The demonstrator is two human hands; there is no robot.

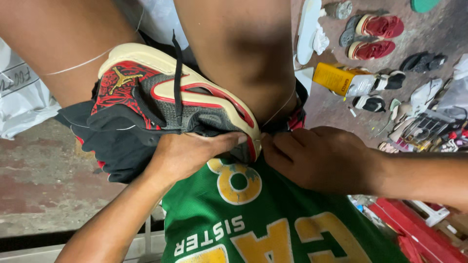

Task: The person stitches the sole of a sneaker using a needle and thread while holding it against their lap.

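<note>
Head view, steeply downward, close-up

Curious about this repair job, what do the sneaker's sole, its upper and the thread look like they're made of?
Sneaker: cream sole looks like matte rubber or foam, smooth and moulded; grey upper looks like woven mesh. Thread: thin, pale, slightly glossy, possibly nylon.

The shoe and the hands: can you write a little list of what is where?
Shoe: red, black and cream sneaker, lying sole-up between the person's knees
Left hand: grips the shoe's heel end
Right hand: pinches at the sole's edge beside it
Thread: thin white strand across the left knee
Floor, right: red sandals, yellow bottle
</note>
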